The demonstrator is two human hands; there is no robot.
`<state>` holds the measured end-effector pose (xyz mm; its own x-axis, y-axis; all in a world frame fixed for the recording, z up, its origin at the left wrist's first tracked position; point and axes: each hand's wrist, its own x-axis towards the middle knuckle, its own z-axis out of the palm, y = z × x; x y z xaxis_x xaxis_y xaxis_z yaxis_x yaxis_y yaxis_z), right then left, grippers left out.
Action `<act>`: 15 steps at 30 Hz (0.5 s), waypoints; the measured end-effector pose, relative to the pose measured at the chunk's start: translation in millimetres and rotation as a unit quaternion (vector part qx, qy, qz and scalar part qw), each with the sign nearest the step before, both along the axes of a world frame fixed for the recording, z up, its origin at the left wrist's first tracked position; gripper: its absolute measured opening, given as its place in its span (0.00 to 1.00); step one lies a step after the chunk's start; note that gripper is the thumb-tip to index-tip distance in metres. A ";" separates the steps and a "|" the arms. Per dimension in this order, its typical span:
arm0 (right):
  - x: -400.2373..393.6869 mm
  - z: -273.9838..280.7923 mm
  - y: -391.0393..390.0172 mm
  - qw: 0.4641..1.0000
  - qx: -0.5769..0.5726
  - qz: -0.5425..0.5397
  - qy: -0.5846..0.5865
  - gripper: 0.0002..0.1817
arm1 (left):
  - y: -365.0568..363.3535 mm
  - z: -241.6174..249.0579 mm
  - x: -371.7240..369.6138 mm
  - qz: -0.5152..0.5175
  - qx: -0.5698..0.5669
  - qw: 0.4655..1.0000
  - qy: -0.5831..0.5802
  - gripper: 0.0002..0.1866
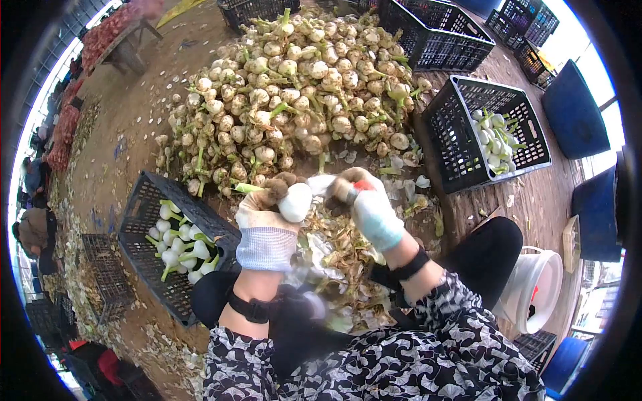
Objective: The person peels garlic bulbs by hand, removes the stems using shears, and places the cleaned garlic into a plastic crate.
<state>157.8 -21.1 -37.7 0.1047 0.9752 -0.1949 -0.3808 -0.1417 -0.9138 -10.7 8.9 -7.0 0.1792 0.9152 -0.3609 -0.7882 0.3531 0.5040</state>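
Observation:
My left hand (266,217), in a soiled work glove, is closed around a smooth white garlic bulb (295,203); its green stem end (247,188) pokes out to the left. Close by on the right, my gloved right hand (374,210) has its fingers curled, with a red patch (363,185) showing at them; what they grip is blurred and cannot be made out. A pale strip of skin (321,183) spans the gap between both hands. Beyond them rises a big heap of unpeeled garlic bulbs (294,93). Peeled skins (328,257) litter the ground below.
At my left knee stands a black crate (150,200) with clean white bulbs. Another black crate (468,134) at the right also holds white bulbs. A white bucket (545,284) is by my right knee. More crates (441,40) and blue bins (575,110) stand farther off.

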 end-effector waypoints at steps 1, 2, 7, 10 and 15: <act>11.3 -24.1 5.3 0.998 -0.038 -0.010 -0.053 0.09 | 2.8 -0.6 -2.3 0.008 -0.051 0.998 -0.036 0.10; 15.9 -16.3 -1.0 0.997 -0.059 0.043 0.002 0.11 | 6.3 -0.4 -4.1 0.018 -0.101 0.992 -0.073 0.10; 18.1 -17.1 -5.8 0.905 0.020 0.167 -0.392 0.19 | 10.1 -0.9 -3.7 0.019 -0.164 0.982 0.092 0.10; 10.0 16.6 -11.8 0.906 0.258 0.022 -0.334 0.27 | -7.4 12.0 8.7 -0.045 -0.042 0.989 0.136 0.13; 5.9 5.3 -18.3 0.997 0.018 0.070 0.035 0.29 | -15.0 17.3 39.0 -0.026 0.085 0.973 0.215 0.19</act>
<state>163.6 -39.5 -32.4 -0.0452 0.9858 -0.1616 -0.4229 -0.1655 -0.8909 28.4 -6.1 10.3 0.0922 0.9618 -0.2576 -0.4756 0.2698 0.8373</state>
